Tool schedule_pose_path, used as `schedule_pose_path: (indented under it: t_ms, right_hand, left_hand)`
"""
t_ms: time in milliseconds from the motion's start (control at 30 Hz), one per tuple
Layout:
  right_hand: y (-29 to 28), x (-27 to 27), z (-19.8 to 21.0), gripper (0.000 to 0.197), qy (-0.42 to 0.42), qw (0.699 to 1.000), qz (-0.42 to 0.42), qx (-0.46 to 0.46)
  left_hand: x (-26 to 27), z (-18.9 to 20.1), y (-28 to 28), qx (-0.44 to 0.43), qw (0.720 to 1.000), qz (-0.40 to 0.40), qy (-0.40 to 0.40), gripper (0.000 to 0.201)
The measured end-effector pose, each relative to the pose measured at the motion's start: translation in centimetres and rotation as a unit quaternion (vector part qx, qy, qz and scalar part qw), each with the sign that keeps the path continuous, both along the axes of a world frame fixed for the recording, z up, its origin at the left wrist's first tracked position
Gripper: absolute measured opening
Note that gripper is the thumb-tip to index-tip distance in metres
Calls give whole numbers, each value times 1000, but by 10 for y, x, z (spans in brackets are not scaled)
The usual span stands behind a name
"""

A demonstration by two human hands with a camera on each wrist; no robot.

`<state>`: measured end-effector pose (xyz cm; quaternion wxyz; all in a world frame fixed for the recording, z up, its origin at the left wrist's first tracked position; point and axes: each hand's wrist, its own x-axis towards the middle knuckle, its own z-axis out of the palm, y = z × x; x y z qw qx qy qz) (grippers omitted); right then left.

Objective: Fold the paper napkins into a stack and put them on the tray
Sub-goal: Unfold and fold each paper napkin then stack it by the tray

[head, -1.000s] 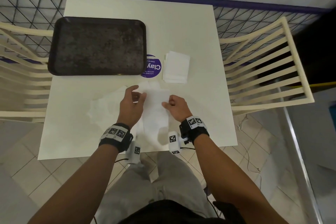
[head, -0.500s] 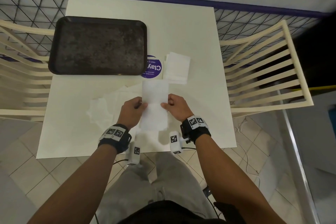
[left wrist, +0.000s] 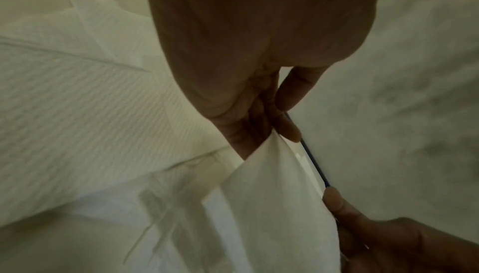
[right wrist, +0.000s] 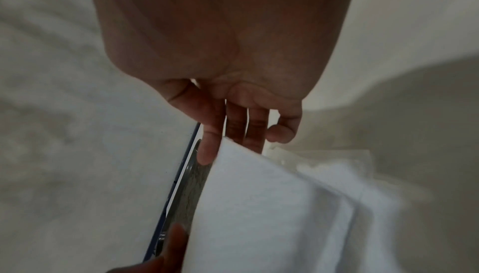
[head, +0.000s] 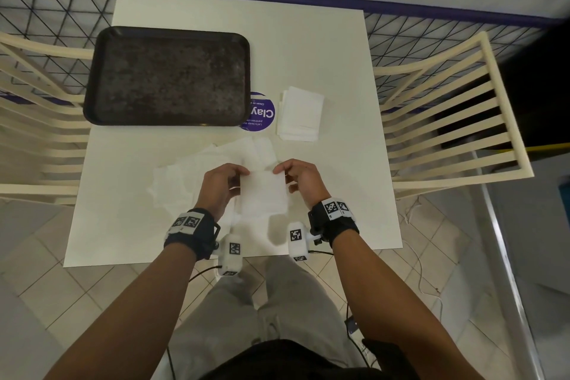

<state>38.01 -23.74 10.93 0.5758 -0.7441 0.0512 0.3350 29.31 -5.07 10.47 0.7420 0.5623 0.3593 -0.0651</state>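
A white paper napkin (head: 262,192) hangs folded in half above the near part of the table, held up off the surface. My left hand (head: 222,185) pinches its top left corner and my right hand (head: 298,177) pinches its top right corner. In the left wrist view the thumb and fingers of the left hand (left wrist: 269,117) nip the napkin (left wrist: 274,205); the right wrist view shows the right hand (right wrist: 233,132) doing the same on the napkin (right wrist: 259,205). Several unfolded napkins (head: 197,173) lie spread to the left. A stack of folded napkins (head: 300,114) sits right of the dark tray (head: 169,77).
A round purple sticker (head: 260,112) lies between the tray and the stack. Cream slatted chairs stand at the table's left (head: 34,120) and right (head: 447,120). A wire mesh fence (head: 55,9) runs behind the white table (head: 308,49).
The napkin was long and open between the hands; its upper half has come down toward me, so it now hangs half as tall. Both hands stayed pinching its edges.
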Motion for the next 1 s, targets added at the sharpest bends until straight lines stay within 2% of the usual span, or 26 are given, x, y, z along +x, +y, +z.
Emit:
schedule_pose_path:
  t_ms: [100,200,267,367,533,733,867,1000]
  right_hand:
    - [0,-1,-2,26,-18,1000,2,-4]
    - [1,-1,-5,20,-53,998,18,-34]
    - [4,-1,-3,17,-75,995,33,-48]
    - [12,-2,2,23,-119,986,85,-76]
    - [24,-7,2,14,-193,968,134,-91]
    - [23,-7,0,8,-187,967,135,-107]
    - [11,2,-2,10,-162,977,97,-98]
    - [8,7,-2,10,-146,983,74,-88]
  left_hand:
    - [-2,-5,0,26,1000,-3,-6,22]
    - [-4,-14,2,105,994,-38,-17,9]
    - [-4,-15,2,154,986,-61,-25,13]
    - [-4,-11,0,218,971,-94,-40,13]
    - [-4,-2,-5,274,952,-116,-68,10]
    - [-3,-4,-6,321,939,-108,-58,9]
    - [-4,-6,-3,325,941,-69,-67,9]
    - [-2,-8,-2,340,936,-71,-60,10]
